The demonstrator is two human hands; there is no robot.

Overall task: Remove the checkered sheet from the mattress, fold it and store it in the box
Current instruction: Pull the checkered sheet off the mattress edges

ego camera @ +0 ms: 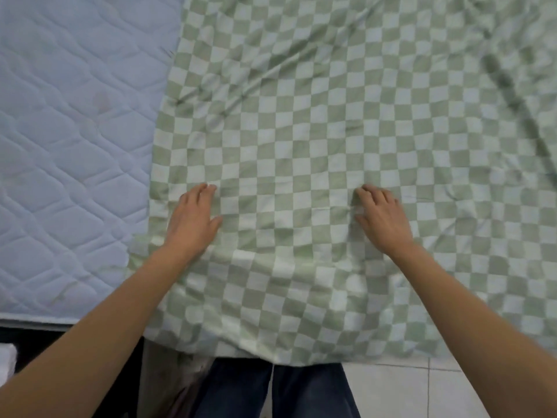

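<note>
The green-and-white checkered sheet lies spread over the right part of the quilted white mattress, its near edge hanging over the mattress front. My left hand rests flat on the sheet near its left edge, fingers straight. About a forearm's length to the right, my right hand rests on the sheet with fingers slightly bent, pressing on the cloth. Small wrinkles bunch by its fingertips. No box is in view.
The left part of the mattress is bare. Below its front edge are a dark bed base, my legs in dark trousers and a pale tiled floor. A deep dark fold crosses the sheet at the upper right.
</note>
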